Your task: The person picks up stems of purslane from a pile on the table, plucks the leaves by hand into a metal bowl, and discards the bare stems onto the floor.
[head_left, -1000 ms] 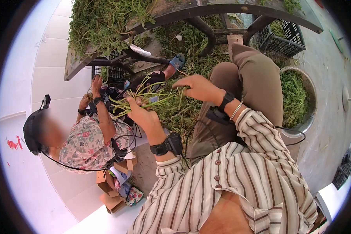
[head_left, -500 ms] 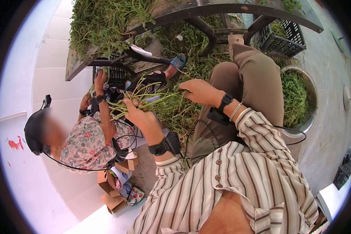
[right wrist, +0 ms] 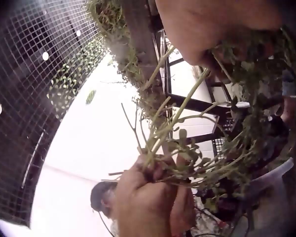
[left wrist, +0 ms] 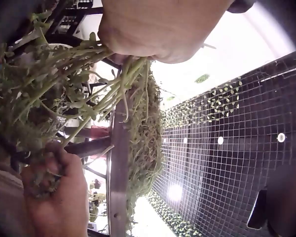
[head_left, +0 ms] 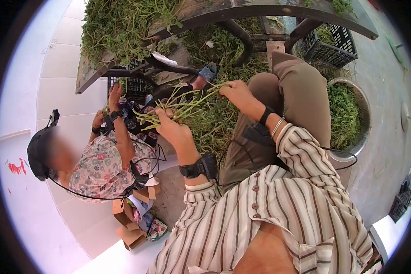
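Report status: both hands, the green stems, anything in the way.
Left hand grips bunched green stems. Right hand holds strands opposite. Table ahead, apart from both hands. No obstruction seen between hands.

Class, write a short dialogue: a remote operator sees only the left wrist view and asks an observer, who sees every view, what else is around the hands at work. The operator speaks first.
Operator: My left wrist view shows the left hand gripping green stems. Is anyone else there?
Observer: Yes, the head view shows a second person at its left side.
Operator: And what stands at the opposite side, which I can't see?
Observer: A round metal basin with leafy greens in it.
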Motion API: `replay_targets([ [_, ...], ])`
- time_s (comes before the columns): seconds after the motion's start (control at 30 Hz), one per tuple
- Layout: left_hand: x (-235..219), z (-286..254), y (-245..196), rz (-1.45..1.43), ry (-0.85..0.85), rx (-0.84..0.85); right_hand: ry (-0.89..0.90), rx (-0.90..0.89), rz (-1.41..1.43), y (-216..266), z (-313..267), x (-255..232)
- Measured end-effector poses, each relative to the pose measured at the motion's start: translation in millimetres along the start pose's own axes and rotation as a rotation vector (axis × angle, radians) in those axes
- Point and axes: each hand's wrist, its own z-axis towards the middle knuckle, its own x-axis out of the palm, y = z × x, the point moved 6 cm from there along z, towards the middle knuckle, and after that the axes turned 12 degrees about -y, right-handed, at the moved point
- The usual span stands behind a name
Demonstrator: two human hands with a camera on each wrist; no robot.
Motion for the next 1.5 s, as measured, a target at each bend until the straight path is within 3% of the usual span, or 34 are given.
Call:
replay_targets([
  [0.07,0.7,0.0,3.2,-0.005,0.022,0.009,0.025,0.199,0.134,-10.1,-0.6,-0.2],
  [0.17,-6.4,7.7,-0.4,-0.01,-0.019,0.053,-0.137,0.272,0.157,-16.3,3.5,-16.9],
  [0.3,-17.7,25.2,-24.0,-0.097,-0.093,0.096,-0.167,0.385,0.304,-19.8,13.9,-24.0],
  [0.37,-18.5,19.5,-28.5,-0.115,-0.151,0.12,0.006,0.291,0.3,-4.3,9.9,-13.4],
  [0.4,-19.3,20.4,-25.6,-0.105,-0.123,0.104,0.008,0.292,0.298,1.9,3.3,-11.6],
  [0.47,-21.6,21.5,-20.1,-0.095,-0.097,0.081,0.118,-0.101,0.386,40.7,-14.9,-3.8],
  [0.5,-19.7,21.3,-16.8,-0.131,-0.064,0.05,0.118,-0.1,0.382,48.6,-19.7,-3.8],
  [0.57,-16.6,19.1,-14.7,-0.17,-0.032,0.021,0.108,0.218,0.351,42.1,-24.8,-1.1],
  [0.67,-13.6,13.8,-15.9,-0.135,-0.065,0.013,0.204,0.253,0.211,4.8,-11.7,13.9],
  [0.77,-11.8,13.3,-14.1,-0.133,-0.036,0.006,0.325,0.151,0.22,25.8,-22.5,17.4],
  [0.87,-9.7,14.2,-10.0,-0.134,-0.009,-0.004,0.383,0.073,0.282,14.7,-18.4,30.3],
  [1.2,-5.3,16.7,-5.9,-0.117,0.027,-0.017,0.418,0.14,0.315,11.2,-17.9,35.6],
  [1.27,-11.3,22.9,-2.4,-0.11,0.047,-0.038,0.393,-0.054,0.028,22.8,-18.6,29.8],
  [1.33,-13.9,27.2,-8.5,0.449,0.144,0.477,0.217,-0.528,-0.148,29.9,-20.1,32.6],
  [1.37,-8.4,11.9,-15.8,0.716,0.181,0.719,0.164,-0.616,-0.292,33.9,-24.5,33.9],
  [1.43,-17.7,31.3,-9.5,0.701,0.127,0.695,0.148,-0.677,-0.591,39.6,-31.1,36.9],
  [1.47,-18.4,27.0,-11.8,0.442,0.019,0.258,0.187,-0.656,-0.733,41.9,-29.7,35.1],
  [1.5,0.9,-1.3,-43.3,0.795,0.188,0.96,0.161,-0.636,-0.755,37.3,-24.0,30.5],
])
